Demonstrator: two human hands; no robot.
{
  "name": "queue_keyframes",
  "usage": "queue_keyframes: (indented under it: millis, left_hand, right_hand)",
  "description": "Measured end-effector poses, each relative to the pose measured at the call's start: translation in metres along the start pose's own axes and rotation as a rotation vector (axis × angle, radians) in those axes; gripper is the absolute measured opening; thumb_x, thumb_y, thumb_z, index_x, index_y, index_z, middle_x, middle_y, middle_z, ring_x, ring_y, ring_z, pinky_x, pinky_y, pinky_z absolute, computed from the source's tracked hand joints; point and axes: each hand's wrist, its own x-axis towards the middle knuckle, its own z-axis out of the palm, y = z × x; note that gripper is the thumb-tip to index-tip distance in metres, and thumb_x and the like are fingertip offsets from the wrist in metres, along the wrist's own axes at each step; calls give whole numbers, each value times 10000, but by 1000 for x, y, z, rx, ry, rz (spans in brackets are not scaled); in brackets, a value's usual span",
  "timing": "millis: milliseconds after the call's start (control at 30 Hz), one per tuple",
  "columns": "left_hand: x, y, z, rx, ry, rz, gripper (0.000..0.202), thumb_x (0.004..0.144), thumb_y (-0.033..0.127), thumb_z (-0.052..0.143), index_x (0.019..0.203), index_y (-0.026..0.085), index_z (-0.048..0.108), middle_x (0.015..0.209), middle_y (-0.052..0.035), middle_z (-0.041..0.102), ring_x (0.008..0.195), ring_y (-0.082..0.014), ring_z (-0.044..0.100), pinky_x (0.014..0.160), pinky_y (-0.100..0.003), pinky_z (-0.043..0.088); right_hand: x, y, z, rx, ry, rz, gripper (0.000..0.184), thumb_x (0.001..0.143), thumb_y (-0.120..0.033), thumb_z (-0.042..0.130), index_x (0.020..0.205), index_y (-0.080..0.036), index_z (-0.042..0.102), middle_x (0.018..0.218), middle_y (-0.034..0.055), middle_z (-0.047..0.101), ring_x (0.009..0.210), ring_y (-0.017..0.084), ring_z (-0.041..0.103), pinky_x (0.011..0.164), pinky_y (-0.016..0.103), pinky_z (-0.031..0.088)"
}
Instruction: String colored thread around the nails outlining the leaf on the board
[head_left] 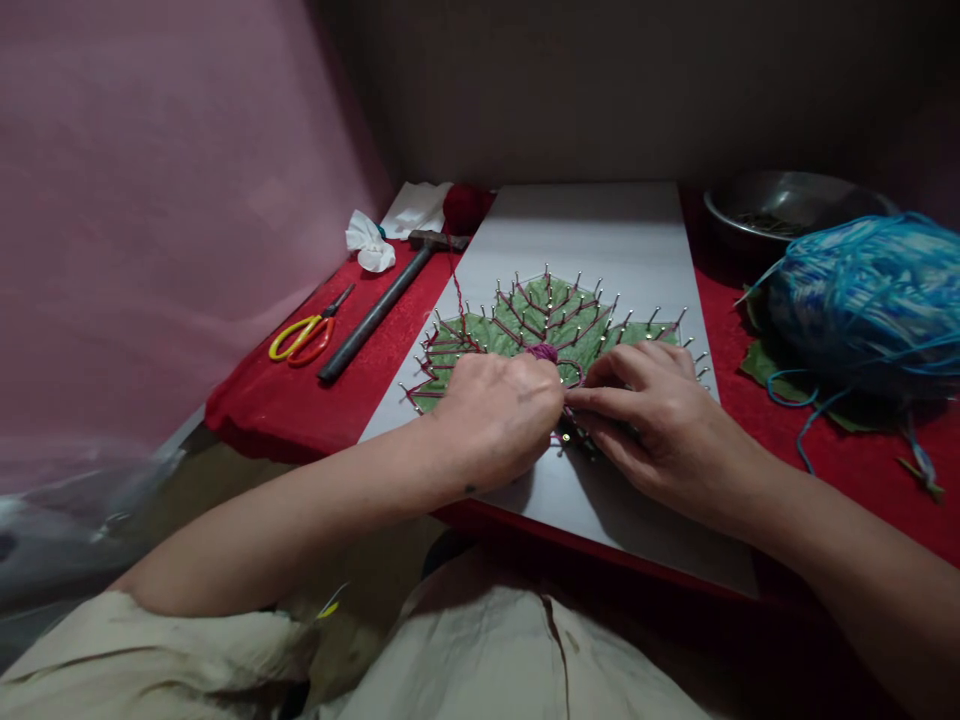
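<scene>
A green leaf (536,295) lies on a white board (592,225), ringed by several upright nails (547,272). Dark red yarn (510,330) runs between the nails along its edge and veins. My left hand (502,410) is closed over the lower middle of the leaf, and a small bundle of purple yarn (541,352) pokes out beyond its knuckles. Opposite it, my right hand (660,420) pinches with thumb and forefinger close to the left fingers. A loop of the purple yarn shows between both hands. The left fingertips are hidden.
A hammer (382,310) and yellow-and-red scissors (311,330) lie left on the red cloth (375,390). Behind them are crumpled white tissue (370,242) and a red yarn ball (466,208). At right are blue yarn (862,300) and a metal bowl (724,218).
</scene>
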Motion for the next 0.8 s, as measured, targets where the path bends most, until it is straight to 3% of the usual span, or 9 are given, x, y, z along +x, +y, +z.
queue_keyframes:
  millis: [167, 333, 400, 533, 633, 800]
  left_hand:
    - [3, 3, -3, -22, -47, -24, 126, 773, 191, 488, 732, 143, 597, 606, -84, 641, 547, -237, 629, 433, -276, 356]
    - [7, -3, -5, -5, -85, 121, 77, 737, 148, 519, 730, 138, 595, 646, -73, 647, 523, -211, 596, 413, -269, 297]
    - [6, -10, -3, 6, -47, 234, 70, 751, 155, 524, 746, 145, 593, 661, -52, 638, 521, -187, 572, 418, -265, 282]
    - [-2, -21, 6, 6, 156, 455, 131, 819, 150, 470, 725, 160, 560, 653, -20, 587, 555, -151, 522, 485, -274, 334]
    - [-12, -26, 12, 22, 245, 447, 179, 844, 125, 435, 705, 163, 541, 653, -18, 555, 585, -151, 496, 538, -289, 357]
    - [-27, -29, 21, -24, 224, 458, 195, 875, 128, 445, 720, 167, 556, 654, -6, 532, 620, -144, 466, 594, -293, 353]
  right_hand:
    - [-2, 1, 0, 8, 16, -2, 214, 864, -220, 499, 903, -219, 710, 863, 78, 571, 859, 212, 472, 800, 410, 322]
    - [-4, 5, 0, 16, 42, -10, 201, 848, -202, 519, 915, -220, 708, 869, 74, 578, 859, 209, 483, 814, 413, 328]
    - [-5, 6, 0, 19, 58, -9, 201, 839, -194, 529, 930, -218, 707, 872, 74, 582, 858, 211, 486, 817, 418, 329]
    - [-7, 8, 0, 35, 79, -12, 213, 848, -200, 521, 944, -211, 711, 865, 76, 584, 848, 208, 489, 818, 419, 336]
    - [-8, 9, 0, 44, 96, -19, 225, 852, -199, 521, 968, -210, 713, 861, 75, 584, 841, 203, 491, 823, 417, 338]
    - [-8, 10, 0, 37, 105, -32, 220, 854, -198, 518, 949, -208, 716, 855, 77, 576, 837, 202, 487, 818, 416, 338]
